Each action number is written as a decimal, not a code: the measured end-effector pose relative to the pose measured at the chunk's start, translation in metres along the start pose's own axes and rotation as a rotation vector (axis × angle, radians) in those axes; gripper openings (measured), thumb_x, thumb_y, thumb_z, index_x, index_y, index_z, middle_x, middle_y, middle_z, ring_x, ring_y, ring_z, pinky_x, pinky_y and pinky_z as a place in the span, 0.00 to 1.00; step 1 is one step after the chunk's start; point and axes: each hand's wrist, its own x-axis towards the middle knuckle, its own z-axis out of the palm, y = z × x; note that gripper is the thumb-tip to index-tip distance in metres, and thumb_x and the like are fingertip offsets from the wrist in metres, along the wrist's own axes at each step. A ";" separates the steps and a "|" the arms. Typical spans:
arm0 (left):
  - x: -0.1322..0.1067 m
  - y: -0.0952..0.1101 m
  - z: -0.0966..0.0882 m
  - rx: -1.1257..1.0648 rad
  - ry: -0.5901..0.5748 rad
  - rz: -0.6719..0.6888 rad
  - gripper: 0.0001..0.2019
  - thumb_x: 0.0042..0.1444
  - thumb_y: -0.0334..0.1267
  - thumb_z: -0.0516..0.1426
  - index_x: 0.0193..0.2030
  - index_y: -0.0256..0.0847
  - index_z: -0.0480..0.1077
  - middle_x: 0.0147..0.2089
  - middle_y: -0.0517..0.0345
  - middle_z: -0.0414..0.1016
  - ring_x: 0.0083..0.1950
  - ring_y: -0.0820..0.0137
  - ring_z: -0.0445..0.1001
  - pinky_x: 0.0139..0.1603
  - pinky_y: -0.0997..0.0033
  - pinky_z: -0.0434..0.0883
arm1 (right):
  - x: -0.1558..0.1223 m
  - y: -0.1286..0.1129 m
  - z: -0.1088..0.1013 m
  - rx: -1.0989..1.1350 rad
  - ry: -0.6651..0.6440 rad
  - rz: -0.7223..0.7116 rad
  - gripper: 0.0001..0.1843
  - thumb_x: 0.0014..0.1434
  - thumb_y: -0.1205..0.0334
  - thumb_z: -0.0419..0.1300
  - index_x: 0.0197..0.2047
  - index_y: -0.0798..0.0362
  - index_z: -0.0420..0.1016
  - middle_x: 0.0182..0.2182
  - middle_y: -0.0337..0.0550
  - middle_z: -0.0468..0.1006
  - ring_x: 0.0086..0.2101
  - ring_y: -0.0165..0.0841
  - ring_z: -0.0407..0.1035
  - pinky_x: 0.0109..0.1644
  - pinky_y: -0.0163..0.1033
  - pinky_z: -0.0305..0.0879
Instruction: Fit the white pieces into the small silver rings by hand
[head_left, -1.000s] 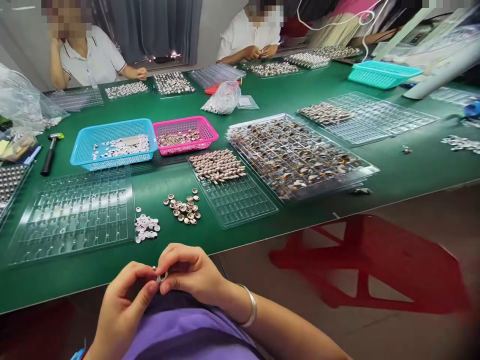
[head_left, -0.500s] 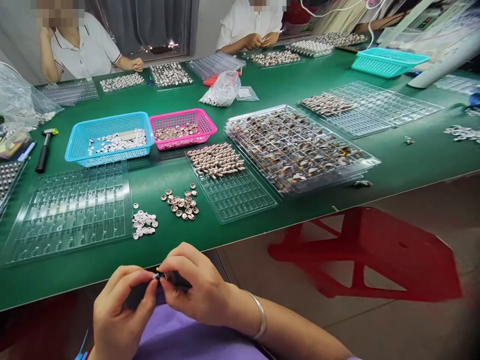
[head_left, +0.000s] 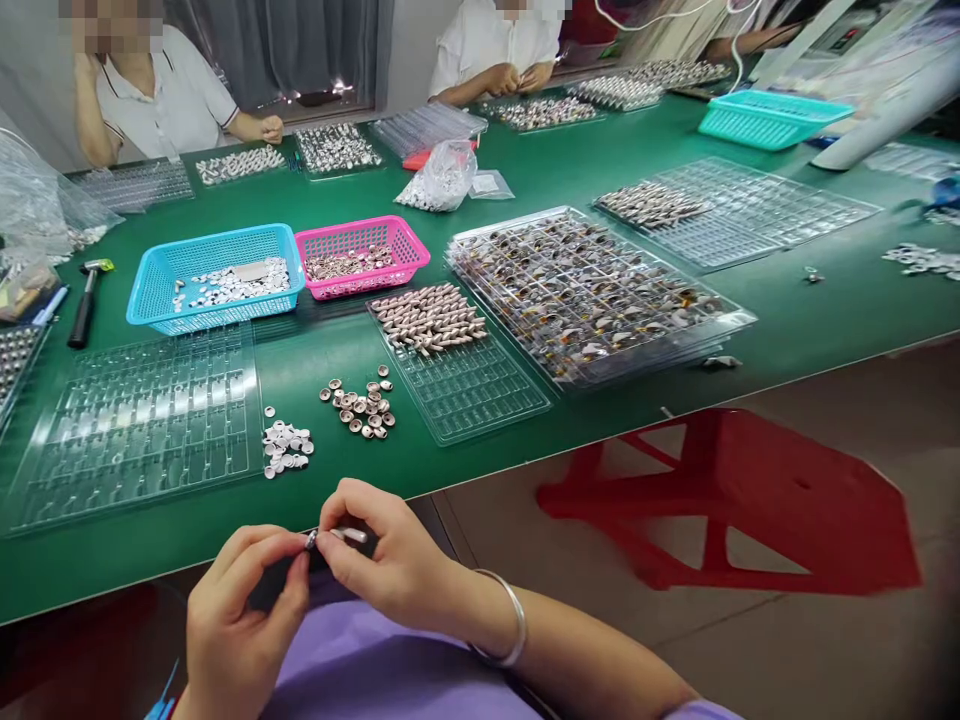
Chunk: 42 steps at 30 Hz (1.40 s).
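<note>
Near the table's front edge, over my lap, my two hands meet. My left hand [head_left: 241,605] pinches a small silvery round piece [head_left: 310,540] between thumb and forefinger. Against it, my right hand [head_left: 394,555] has thumb and forefinger closed on an earbud piece, whose pale stem [head_left: 352,535] pokes out behind the fingers. Fingertips hide most of both parts, and I cannot tell whether they are joined. On the table just beyond lie a pile of white caps [head_left: 286,447] and a cluster of brownish round shells [head_left: 360,405].
A clear tray [head_left: 150,430] lies left, a half-filled tray [head_left: 480,395] centre, stacked full trays [head_left: 600,300] right. Behind are a blue basket [head_left: 142,295], a pink basket [head_left: 412,250] and a hammer [head_left: 84,305]. A red stool [head_left: 787,490] stands right. Two people sit opposite.
My right hand has turned and its fingers have closed in, so the pale stem now shows. A dark bit and yellow speck between the fingertips are no longer visible. The view has shifted slightly.
</note>
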 end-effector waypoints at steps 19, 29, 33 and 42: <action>0.012 0.000 0.000 0.229 -0.069 0.210 0.05 0.57 0.26 0.58 0.36 0.40 0.70 0.33 0.58 0.73 0.33 0.72 0.72 0.35 0.72 0.71 | -0.006 0.002 0.001 -0.098 0.034 -0.034 0.03 0.55 0.67 0.57 0.29 0.52 0.67 0.25 0.35 0.65 0.26 0.27 0.60 0.30 0.33 0.58; 0.012 0.004 -0.006 -0.061 -0.188 -0.089 0.06 0.55 0.29 0.58 0.30 0.44 0.71 0.30 0.63 0.72 0.30 0.75 0.73 0.31 0.80 0.71 | -0.002 0.002 -0.002 0.183 -0.086 0.159 0.03 0.54 0.66 0.59 0.29 0.54 0.70 0.25 0.34 0.65 0.24 0.25 0.58 0.28 0.32 0.56; 0.010 0.001 -0.005 -0.188 -0.220 -0.186 0.06 0.55 0.30 0.57 0.29 0.44 0.71 0.29 0.63 0.73 0.30 0.74 0.73 0.31 0.79 0.70 | -0.001 0.003 -0.005 0.357 -0.178 0.308 0.04 0.53 0.63 0.60 0.30 0.55 0.70 0.24 0.34 0.65 0.24 0.24 0.55 0.27 0.32 0.53; 0.012 0.008 -0.004 -0.052 -0.179 -0.119 0.07 0.55 0.30 0.57 0.28 0.42 0.70 0.28 0.61 0.72 0.29 0.73 0.73 0.29 0.76 0.71 | -0.004 -0.001 -0.003 0.147 -0.092 0.217 0.04 0.51 0.66 0.59 0.27 0.53 0.66 0.22 0.33 0.64 0.22 0.24 0.56 0.25 0.31 0.53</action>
